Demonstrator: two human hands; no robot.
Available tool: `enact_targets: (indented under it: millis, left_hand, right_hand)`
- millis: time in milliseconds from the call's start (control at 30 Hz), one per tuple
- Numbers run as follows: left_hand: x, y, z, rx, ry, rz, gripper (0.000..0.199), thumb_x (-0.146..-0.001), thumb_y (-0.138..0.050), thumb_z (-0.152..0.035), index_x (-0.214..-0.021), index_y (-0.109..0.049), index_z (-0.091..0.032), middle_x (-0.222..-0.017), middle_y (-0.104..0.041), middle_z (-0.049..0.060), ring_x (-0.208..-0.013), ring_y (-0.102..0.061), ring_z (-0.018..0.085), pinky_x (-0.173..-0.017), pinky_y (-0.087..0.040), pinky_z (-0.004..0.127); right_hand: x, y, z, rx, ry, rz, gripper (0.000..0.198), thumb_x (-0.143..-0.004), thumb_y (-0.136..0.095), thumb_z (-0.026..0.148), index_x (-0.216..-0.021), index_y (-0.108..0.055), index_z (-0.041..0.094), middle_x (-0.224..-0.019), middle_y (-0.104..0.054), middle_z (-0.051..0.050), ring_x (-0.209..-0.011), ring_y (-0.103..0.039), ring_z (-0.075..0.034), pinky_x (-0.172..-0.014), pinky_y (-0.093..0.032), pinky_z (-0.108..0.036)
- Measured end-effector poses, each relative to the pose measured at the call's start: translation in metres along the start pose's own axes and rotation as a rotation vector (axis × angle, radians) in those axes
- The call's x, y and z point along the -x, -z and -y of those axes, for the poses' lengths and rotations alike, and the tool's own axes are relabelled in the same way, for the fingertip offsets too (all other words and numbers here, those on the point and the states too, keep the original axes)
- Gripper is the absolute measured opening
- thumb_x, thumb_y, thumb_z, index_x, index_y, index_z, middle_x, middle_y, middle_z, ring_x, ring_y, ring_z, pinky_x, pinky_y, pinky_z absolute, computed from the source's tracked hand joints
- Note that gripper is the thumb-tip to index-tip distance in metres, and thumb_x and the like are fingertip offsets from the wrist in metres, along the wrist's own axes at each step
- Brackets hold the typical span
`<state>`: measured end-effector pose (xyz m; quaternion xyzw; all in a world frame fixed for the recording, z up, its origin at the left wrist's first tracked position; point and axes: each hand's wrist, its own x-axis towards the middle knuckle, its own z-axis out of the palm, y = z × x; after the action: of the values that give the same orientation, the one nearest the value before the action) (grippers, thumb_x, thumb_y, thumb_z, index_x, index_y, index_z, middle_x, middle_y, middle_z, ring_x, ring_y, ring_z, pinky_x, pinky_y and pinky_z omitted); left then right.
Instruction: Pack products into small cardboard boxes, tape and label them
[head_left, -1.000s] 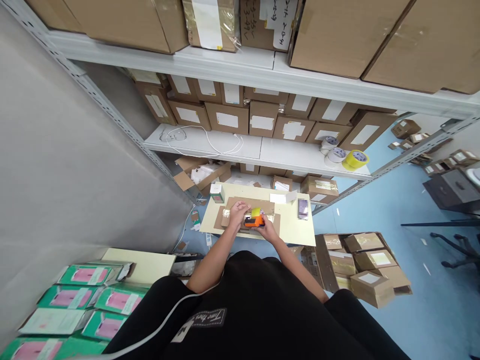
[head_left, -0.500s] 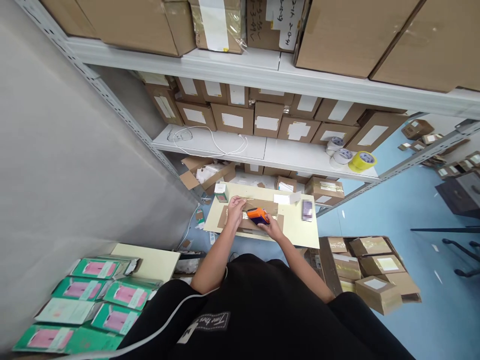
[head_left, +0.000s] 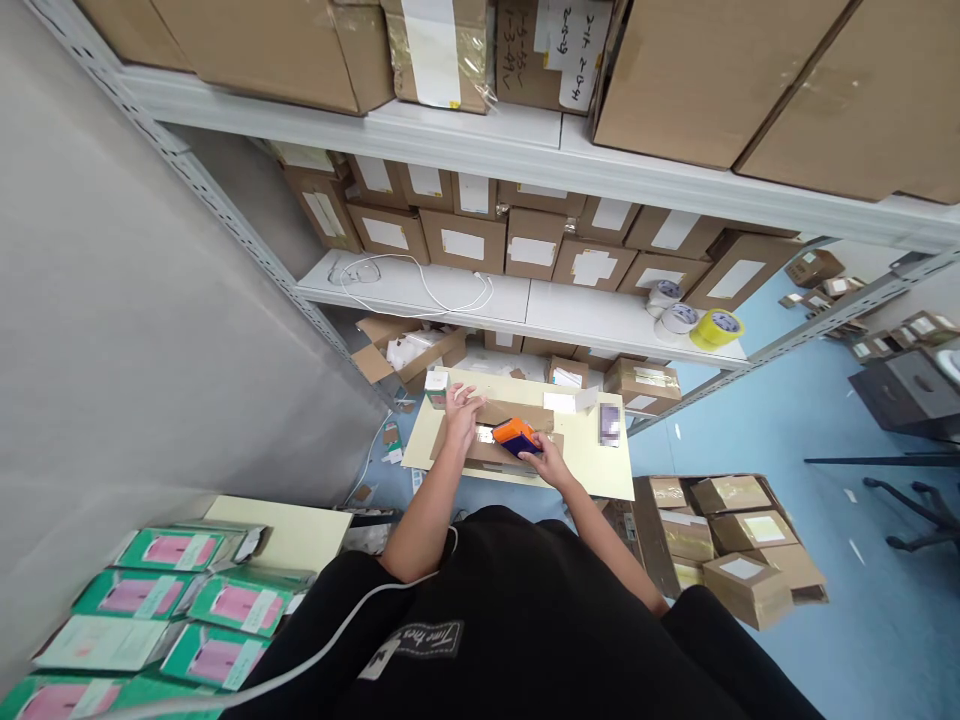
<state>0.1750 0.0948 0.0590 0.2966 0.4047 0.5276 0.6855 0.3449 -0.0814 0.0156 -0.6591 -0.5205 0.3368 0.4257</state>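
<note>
My right hand (head_left: 549,462) is closed around a handheld tool with an orange top and a dark-blue lower body (head_left: 516,437). The tool is tilted above a flat brown cardboard box (head_left: 487,455) lying on a pale yellow board (head_left: 592,470). Shiny tape shows on the box beside the tool. To the left, my left hand (head_left: 460,415) is raised at the box's edge, its fingers apart and nothing visible in them. Just behind its fingertips stands a small white and green box (head_left: 436,388). What kind of tool it is cannot be made out.
A white paper piece (head_left: 562,402) and a blurred purple item (head_left: 610,425) lie right on the board. Tape rolls (head_left: 716,328) and a white cable (head_left: 427,290) rest on the shelf ahead. Green boxes (head_left: 142,597) are at left; a carton of boxes (head_left: 742,520) stands right.
My left hand has lifted slightly up and left, and its pinched fingers have opened. My right hand still holds the orange and dark-blue tool over the box. The view has shifted slightly.
</note>
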Motion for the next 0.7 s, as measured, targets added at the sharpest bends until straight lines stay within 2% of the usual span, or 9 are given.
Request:
enact_targets:
  millis: [67, 133, 200, 300, 433, 533, 700]
  left_hand:
    - [-0.003, 0.003, -0.004, 0.012, 0.045, 0.06, 0.074, -0.061, -0.086, -0.013, -0.129, -0.059, -0.025, -0.111, -0.07, 0.004, -0.087, -0.07, 0.012, -0.084, -0.055, 0.026]
    - [-0.004, 0.007, -0.006, 0.022, 0.094, 0.082, 0.068, -0.063, -0.086, -0.015, -0.127, -0.065, -0.021, -0.104, -0.072, 0.005, -0.089, -0.071, 0.014, -0.083, -0.054, 0.026]
    - [-0.004, 0.012, -0.007, 0.011, 0.116, 0.073, 0.062, -0.064, -0.088, -0.017, -0.124, -0.069, -0.017, -0.093, -0.073, 0.005, -0.087, -0.072, 0.015, -0.083, -0.055, 0.027]
    - [-0.003, 0.02, -0.005, -0.043, 0.075, 0.026, 0.062, -0.063, -0.09, -0.021, -0.122, -0.072, -0.016, -0.086, -0.075, 0.004, -0.088, -0.073, 0.017, -0.086, -0.056, 0.03]
    - [-0.002, 0.034, 0.002, -0.077, -0.012, -0.084, 0.056, -0.062, -0.09, -0.022, -0.116, -0.074, -0.016, -0.085, -0.076, 0.003, -0.09, -0.074, 0.018, -0.095, -0.056, 0.033]
    - [-0.003, 0.048, 0.01, -0.087, -0.026, -0.21, 0.047, -0.063, -0.087, -0.019, -0.108, -0.075, -0.016, -0.085, -0.076, 0.003, -0.09, -0.074, 0.017, -0.095, -0.056, 0.033]
    - [-0.005, 0.07, 0.023, -0.098, 0.029, -0.386, 0.038, -0.062, -0.083, -0.016, -0.098, -0.074, -0.017, -0.084, -0.076, 0.004, -0.088, -0.075, 0.019, -0.089, -0.059, 0.033]
  right_hand:
    - [-0.003, 0.007, 0.001, -0.012, 0.003, 0.02, 0.042, -0.089, -0.067, 0.057, -0.112, -0.055, 0.024, -0.104, -0.068, -0.006, -0.094, -0.063, -0.026, -0.084, -0.051, -0.037]
    - [-0.005, 0.014, 0.003, -0.009, 0.014, 0.04, 0.043, -0.091, -0.066, 0.057, -0.116, -0.055, 0.023, -0.11, -0.069, -0.007, -0.098, -0.064, -0.027, -0.087, -0.051, -0.038]
    - [-0.007, 0.019, 0.007, 0.016, 0.014, 0.05, 0.045, -0.091, -0.066, 0.058, -0.119, -0.056, 0.023, -0.112, -0.07, -0.008, -0.1, -0.065, -0.027, -0.088, -0.051, -0.039]
    - [-0.011, 0.02, 0.014, 0.062, -0.016, 0.026, 0.044, -0.092, -0.064, 0.062, -0.113, -0.059, 0.023, -0.106, -0.071, -0.006, -0.096, -0.066, -0.026, -0.086, -0.051, -0.037]
    - [-0.025, 0.015, 0.021, 0.123, -0.103, -0.047, 0.045, -0.092, -0.06, 0.068, -0.095, -0.062, 0.024, -0.088, -0.07, -0.003, -0.084, -0.064, -0.025, -0.076, -0.048, -0.034]
    - [-0.039, 0.018, 0.021, 0.182, -0.105, -0.004, 0.044, -0.088, -0.064, 0.069, -0.092, -0.062, 0.024, -0.087, -0.07, -0.002, -0.081, -0.065, -0.024, -0.073, -0.047, -0.033]
    - [-0.056, 0.032, 0.007, 0.299, -0.143, 0.063, 0.042, -0.086, -0.067, 0.066, -0.088, -0.062, 0.024, -0.08, -0.069, -0.001, -0.076, -0.064, -0.023, -0.066, -0.044, -0.031]
